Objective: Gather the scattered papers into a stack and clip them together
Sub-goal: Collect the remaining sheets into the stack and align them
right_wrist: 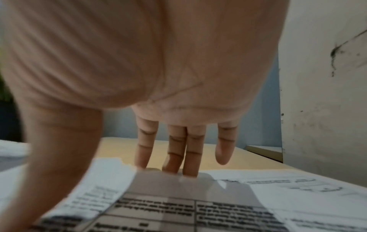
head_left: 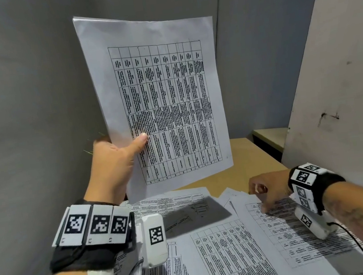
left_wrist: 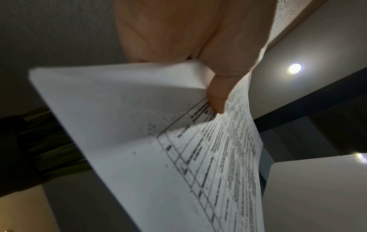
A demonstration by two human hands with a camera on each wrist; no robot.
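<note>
My left hand (head_left: 131, 148) holds a printed sheet (head_left: 159, 98) upright above the desk, thumb on its front near the lower left edge, fingers hidden behind it. The left wrist view shows that thumb (left_wrist: 218, 94) pinching the paper (left_wrist: 139, 141), which bends at the grip. Several more printed sheets (head_left: 225, 247) lie scattered and overlapping on the wooden desk (head_left: 248, 158). My right hand (head_left: 264, 198) reaches down at the right, its straight fingertips (right_wrist: 178, 168) touching the far edge of a sheet (right_wrist: 158, 204) on the desk. I see no clip.
Grey partition panels (head_left: 22, 112) close in the left and back. A scuffed white panel (head_left: 343, 93) stands at the right. A second desk's edge (head_left: 270, 135) shows beyond the back right corner. A black cable (head_left: 360, 243) trails from my right wrist over the papers.
</note>
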